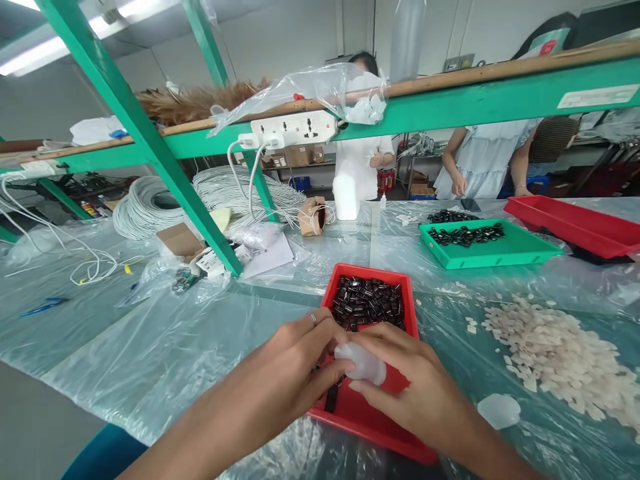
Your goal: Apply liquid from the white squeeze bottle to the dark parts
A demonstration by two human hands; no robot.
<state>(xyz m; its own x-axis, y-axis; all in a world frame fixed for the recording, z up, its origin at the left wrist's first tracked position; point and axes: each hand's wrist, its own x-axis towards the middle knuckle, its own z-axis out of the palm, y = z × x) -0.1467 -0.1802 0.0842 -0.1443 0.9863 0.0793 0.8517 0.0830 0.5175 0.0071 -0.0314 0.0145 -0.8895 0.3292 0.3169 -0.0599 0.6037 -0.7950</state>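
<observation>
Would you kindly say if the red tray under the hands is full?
The red tray is partly full: dark pieces crowd its far end; bare bottom shows nearer.

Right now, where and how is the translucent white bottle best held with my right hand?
I'd grip the translucent white bottle around its rounded body, coming from the right. It is tilted over the red tray with its wider end toward the right hand, while the left hand covers the opposite end, so the body seems the easier part to reach.
</observation>
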